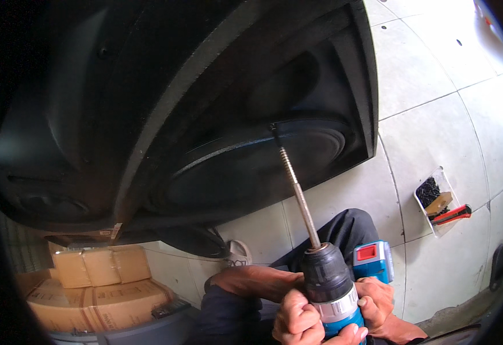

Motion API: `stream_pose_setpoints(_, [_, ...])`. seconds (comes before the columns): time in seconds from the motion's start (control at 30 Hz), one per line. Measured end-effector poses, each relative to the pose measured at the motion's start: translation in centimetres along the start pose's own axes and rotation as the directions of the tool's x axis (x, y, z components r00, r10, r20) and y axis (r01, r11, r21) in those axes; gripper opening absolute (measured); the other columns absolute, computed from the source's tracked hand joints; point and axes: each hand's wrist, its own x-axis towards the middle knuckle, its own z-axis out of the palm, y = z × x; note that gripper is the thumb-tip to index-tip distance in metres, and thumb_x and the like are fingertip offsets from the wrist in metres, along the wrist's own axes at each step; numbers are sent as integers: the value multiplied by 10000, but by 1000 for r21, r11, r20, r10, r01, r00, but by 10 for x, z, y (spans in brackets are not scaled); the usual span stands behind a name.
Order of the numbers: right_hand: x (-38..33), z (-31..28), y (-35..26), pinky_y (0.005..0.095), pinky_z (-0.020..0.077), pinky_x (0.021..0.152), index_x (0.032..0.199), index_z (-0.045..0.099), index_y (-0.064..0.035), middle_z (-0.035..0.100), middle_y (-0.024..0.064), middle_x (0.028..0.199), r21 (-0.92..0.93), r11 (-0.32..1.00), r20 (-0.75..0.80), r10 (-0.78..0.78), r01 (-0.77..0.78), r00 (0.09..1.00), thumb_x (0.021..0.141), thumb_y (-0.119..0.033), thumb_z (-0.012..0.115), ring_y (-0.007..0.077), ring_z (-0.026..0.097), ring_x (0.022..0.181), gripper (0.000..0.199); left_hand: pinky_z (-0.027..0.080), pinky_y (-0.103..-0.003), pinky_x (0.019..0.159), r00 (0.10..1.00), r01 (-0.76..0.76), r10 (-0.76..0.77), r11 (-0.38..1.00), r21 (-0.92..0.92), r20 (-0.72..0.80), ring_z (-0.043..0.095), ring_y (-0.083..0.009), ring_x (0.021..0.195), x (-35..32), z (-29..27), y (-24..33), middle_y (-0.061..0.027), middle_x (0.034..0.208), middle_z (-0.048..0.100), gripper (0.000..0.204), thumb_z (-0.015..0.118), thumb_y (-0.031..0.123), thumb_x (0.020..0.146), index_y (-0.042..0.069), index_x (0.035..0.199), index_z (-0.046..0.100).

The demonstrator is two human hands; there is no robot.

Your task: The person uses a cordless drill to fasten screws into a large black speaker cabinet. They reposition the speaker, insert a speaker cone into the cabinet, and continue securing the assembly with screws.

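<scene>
Both hands sit at the lower edge of the head view, wrapped on a cordless drill (pixel 335 293). Left hand (pixel 297 319): fingers curled tight round the grey collar just behind the black chuck. Right hand (pixel 376 305): closed on the blue body from the other side, fingertips with pale nails lying against the metal ring. Drill: blue plastic housing, knurled silver ring, ribbed black chuck, blue battery block with a red button just behind the right hand. From the chuck a long, thin steel extension bit (pixel 298 192) runs up and slightly left; shaft smooth and bright, partly threaded near the far end, its dark tip meeting the rim of a round speaker driver (pixel 263 167). Driver: matte black, circular, set into a large black speaker cabinet (pixel 148 86) that fills the upper left of the frame, with moulded, curved recesses and a dull finish. Floor (pixel 435 132): large pale tiles, smooth, dark grout lines bending with the lens. On it at right, well apart from the hands, a clear plastic tray (pixel 435 202) with black screws, a tan block and a red-handled tool. Lower left: taped brown cardboard boxes (pixel 99 287), stacked. Dark trouser leg between drill and floor.
</scene>
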Motion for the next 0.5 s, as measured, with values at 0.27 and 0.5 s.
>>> stream_pose_setpoints(0.27, [-2,-1,-1,353,496,526,1107,485,-126,601,126,776,97,983,32,157,-159,987,908,-136,469,256,596,607,200,331,-275,546,999,12,-10,999,52,-33,396,-138,629,-3,-2,3,-32,702,408,128,586,181,784,71,843,556])
stream_pose_setpoints(0.5, [4,-1,-6,353,495,527,1090,502,-131,598,118,777,43,983,19,176,-176,984,918,-143,457,256,597,609,178,346,-285,549,999,21,-17,997,76,-51,404,-143,646,-2,-4,3,-24,711,385,114,625,158,738,115,810,547])
